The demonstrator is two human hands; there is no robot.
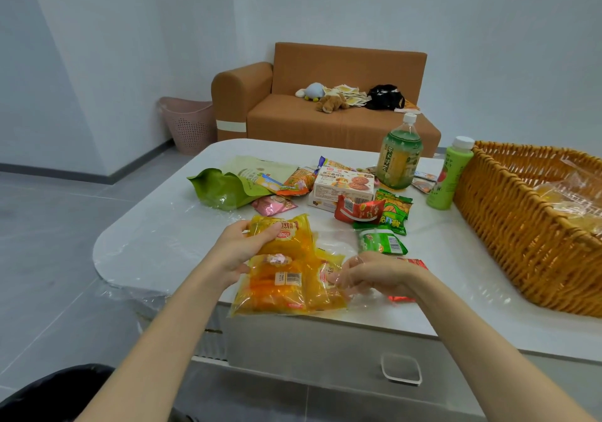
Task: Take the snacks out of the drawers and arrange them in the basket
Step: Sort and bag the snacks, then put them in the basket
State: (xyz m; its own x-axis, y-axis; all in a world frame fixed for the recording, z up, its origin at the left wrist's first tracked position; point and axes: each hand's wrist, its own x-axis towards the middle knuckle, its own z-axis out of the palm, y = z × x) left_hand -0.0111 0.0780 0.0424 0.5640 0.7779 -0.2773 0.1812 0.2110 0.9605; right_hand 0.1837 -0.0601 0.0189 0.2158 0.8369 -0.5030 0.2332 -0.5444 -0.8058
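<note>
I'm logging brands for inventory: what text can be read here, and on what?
"PP", first letter unclear: slim green bottle with white cap.
"燕麦曲奇饼", roughly: white cardboard cookie box.
Too blurred: print and barcodes on yellow plastic snack bag, green snack packet, red snack packet, large green drink bottle.

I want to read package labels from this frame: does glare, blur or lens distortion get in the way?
Head view: soft, even room light, faint shadows; glare patches on the film-covered white table and on the yellow see-through plastic snack packs gripped by the left hand and right hand; wide-angle bending curves the woven wicker basket; small print looks soft.
</note>
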